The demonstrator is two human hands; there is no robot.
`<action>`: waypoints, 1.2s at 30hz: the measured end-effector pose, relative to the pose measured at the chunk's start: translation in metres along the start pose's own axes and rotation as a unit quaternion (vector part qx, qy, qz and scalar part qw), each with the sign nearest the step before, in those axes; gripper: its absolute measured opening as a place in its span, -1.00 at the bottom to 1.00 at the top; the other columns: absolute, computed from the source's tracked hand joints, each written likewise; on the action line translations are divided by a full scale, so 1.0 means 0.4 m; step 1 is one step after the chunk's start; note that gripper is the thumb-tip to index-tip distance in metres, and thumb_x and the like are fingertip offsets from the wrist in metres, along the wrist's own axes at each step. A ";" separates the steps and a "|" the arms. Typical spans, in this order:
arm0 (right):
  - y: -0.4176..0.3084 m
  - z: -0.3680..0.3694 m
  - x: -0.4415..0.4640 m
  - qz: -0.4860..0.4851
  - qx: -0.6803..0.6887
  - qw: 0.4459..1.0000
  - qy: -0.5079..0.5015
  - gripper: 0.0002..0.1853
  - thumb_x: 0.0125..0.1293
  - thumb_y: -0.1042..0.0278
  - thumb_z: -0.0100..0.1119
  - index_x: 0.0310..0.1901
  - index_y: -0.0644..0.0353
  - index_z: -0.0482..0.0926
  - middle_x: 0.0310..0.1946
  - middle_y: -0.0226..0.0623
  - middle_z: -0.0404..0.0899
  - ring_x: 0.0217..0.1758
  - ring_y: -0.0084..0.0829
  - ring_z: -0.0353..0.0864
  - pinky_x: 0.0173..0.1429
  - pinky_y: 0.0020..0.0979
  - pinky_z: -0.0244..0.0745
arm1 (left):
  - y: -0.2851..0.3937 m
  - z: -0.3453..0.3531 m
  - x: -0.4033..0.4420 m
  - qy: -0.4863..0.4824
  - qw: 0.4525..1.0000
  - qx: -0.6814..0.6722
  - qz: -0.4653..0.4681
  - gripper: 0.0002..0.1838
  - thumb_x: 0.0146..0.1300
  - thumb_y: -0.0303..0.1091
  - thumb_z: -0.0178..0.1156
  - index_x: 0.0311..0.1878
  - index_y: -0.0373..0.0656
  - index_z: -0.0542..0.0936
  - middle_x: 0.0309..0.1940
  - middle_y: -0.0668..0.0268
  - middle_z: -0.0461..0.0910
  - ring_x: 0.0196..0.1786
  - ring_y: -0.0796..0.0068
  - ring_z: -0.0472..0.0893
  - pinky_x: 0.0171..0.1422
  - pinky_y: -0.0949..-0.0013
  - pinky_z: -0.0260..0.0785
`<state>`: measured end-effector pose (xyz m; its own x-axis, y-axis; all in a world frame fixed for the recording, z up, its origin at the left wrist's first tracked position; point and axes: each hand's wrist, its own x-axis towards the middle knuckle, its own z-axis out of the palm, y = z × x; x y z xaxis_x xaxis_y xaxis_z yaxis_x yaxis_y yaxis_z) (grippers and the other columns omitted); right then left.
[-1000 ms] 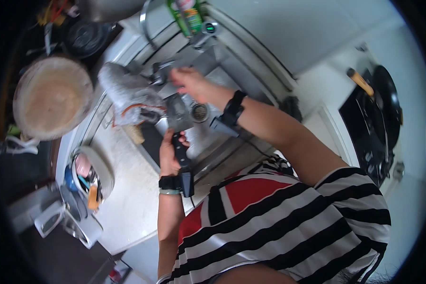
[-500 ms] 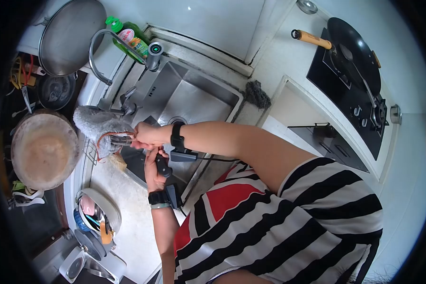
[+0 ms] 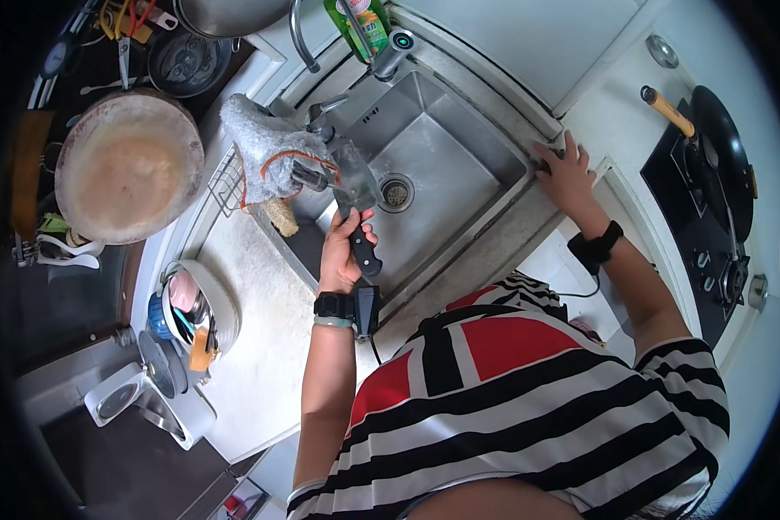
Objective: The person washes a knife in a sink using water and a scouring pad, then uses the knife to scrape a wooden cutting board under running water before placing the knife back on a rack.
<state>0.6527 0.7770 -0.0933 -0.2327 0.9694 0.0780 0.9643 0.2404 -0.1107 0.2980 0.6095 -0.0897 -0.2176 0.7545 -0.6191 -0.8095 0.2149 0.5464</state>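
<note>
"Both sides: what's held?"

"At centre frame, my left grip (image 3: 341, 253) wraps the cleaver (image 3: 358, 184) by its handle, blade over the sink (image 3: 459, 160), probably so drips fall inside."

"And farther out?"

"Right of centre, my right grip (image 3: 572, 179) is at a dark scrubber (image 3: 552, 156) beside the sink; whether it's pinched, I can't tell. Beyond, top centre, a green bottle (image 3: 361, 30) stands by the tap (image 3: 396, 52), likely for easy reach."

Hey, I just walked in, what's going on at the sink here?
A person's left hand grips a cleaver by its black handle, the blade over the sink. The right hand, fingers spread, is at the sink's right edge, over a dark scouring pad that it mostly hides. A grey towel sits left of the blade.
</note>
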 end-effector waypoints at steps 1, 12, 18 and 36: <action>0.026 0.023 0.000 0.041 0.045 0.997 -0.057 -0.55 0.17 0.32 0.25 0.13 -0.21 0.50 0.24 -0.18 0.36 0.27 0.09 0.32 0.17 0.12 0.33 | -0.003 -0.003 -0.001 -0.001 1.000 0.002 -0.004 -0.82 0.37 -0.44 0.13 -0.07 -0.11 0.34 -0.16 0.09 0.57 -0.37 0.51 0.50 -0.36 0.45 0.46; -0.334 -0.043 0.082 -0.241 0.459 0.852 -0.073 -0.57 0.12 0.41 0.31 0.01 0.19 0.37 -0.11 -0.09 0.50 -0.06 -0.06 0.53 0.04 -0.22 0.42 | -0.020 0.021 -0.036 0.008 0.996 0.090 0.025 -0.85 0.41 -0.43 0.05 0.01 -0.13 0.43 -0.21 0.17 0.55 -0.44 0.61 0.43 -0.41 0.55 0.41; -0.568 0.038 0.103 -0.335 0.515 0.789 -0.028 -0.56 0.05 0.47 0.36 -0.03 0.23 0.42 -0.08 -0.12 0.49 0.04 -0.07 0.50 0.11 -0.24 0.42 | -0.018 0.041 -0.069 0.014 0.991 0.132 0.033 -0.75 0.40 -0.40 0.07 0.11 -0.14 0.45 -0.23 0.21 0.54 -0.47 0.64 0.41 -0.43 0.57 0.39; -0.599 0.107 0.040 -0.470 0.399 0.780 -0.105 -0.43 0.04 0.44 0.33 0.17 0.16 0.50 0.04 -0.12 0.56 0.05 -0.02 0.54 0.17 -0.20 0.45 | -0.020 0.034 -0.093 -0.017 0.994 0.096 0.054 -0.77 0.39 -0.43 0.08 0.08 -0.18 0.48 -0.27 0.23 0.56 -0.48 0.72 0.38 -0.44 0.63 0.30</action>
<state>0.4125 0.7369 -0.1078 -0.8860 0.3133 0.3418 -0.0109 0.7228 -0.6910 0.3199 0.5882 -0.0631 -0.2764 0.7989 -0.5341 -0.6626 0.2442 0.7081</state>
